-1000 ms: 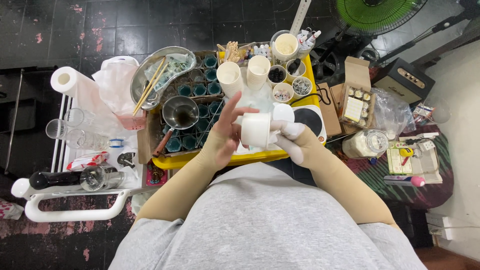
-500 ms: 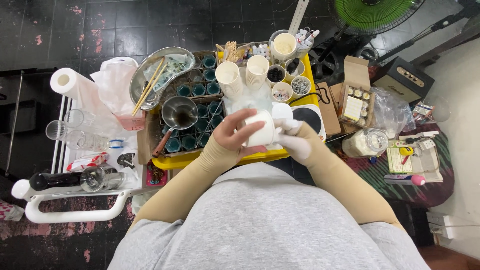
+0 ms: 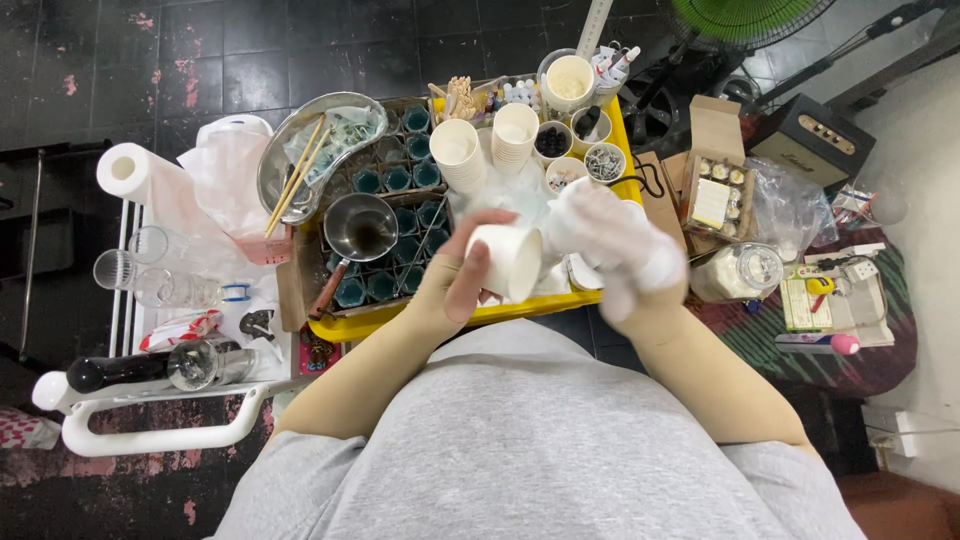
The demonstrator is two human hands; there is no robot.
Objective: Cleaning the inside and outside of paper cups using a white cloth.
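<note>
the left hand (image 3: 455,285) pinched a white paper cup (image 3: 508,262) over the yellow tray (image 3: 420,322); the gloved right hand (image 3: 612,245) was blurred beside it, grip unclear. beyond, teal cups (image 3: 400,180) looked filled, cup stacks (image 3: 485,148) untouched.

Dark tiled floor (image 3: 200,60), worn; green fan (image 3: 745,15), possibly standing.

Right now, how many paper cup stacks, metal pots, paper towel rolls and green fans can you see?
Paper cup stacks: 2
Metal pot: 1
Paper towel roll: 1
Green fan: 1
Total: 5
</note>
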